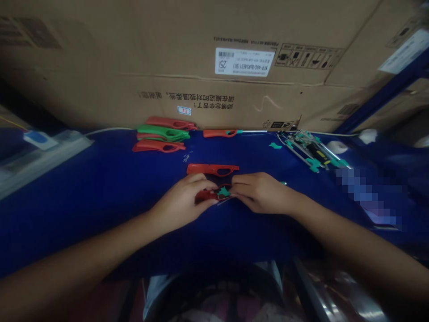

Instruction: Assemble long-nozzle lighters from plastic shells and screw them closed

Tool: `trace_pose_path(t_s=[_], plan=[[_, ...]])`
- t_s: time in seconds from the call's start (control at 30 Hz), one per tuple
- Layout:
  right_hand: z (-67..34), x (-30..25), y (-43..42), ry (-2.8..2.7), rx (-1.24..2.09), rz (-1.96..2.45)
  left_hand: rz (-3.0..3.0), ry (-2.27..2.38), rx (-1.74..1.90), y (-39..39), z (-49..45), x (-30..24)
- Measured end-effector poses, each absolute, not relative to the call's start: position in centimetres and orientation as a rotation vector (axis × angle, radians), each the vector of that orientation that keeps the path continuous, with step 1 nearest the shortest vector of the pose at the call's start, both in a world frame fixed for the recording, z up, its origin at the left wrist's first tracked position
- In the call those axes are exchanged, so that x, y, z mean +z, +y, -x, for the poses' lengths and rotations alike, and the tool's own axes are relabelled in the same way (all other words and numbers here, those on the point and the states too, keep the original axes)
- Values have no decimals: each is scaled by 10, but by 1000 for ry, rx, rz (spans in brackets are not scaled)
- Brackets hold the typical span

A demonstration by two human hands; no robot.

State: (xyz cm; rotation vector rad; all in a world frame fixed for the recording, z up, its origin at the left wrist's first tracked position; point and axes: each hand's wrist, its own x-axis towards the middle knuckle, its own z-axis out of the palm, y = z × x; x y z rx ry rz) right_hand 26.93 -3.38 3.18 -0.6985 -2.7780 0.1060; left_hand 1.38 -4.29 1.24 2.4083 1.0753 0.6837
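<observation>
My left hand (184, 199) is closed around the left end of a red lighter shell half (202, 196), thumb below and fingers above. A green trigger piece (223, 192) with a thin wire sits in the shell between my two hands. My right hand (263, 192) pinches at the shell's right end; its fingertips hide what exactly they hold. A small green tip shows just beyond my right wrist. Another red shell half (201, 168) lies directly behind my hands, apart from them.
Red and green lighter shells (161, 132) are piled at back left, near several tiny pins (187, 156). A red lighter with a metal tube (219, 133) lies along the cardboard (134, 58). At right are metal rod parts (301, 150), a yellow-black tool (321, 155) and a white roll (337, 146).
</observation>
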Motion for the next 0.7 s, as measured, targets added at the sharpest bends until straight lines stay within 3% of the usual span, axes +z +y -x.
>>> trace_pose_path(t_s=[0.43,0.7], plan=[[-265,36,-41,-2866,-275,663,-2475,1069,667,-46,-15,14],[-264,42,-46,-2860,-137,728,-2711,1090,553,-53,-17,20]])
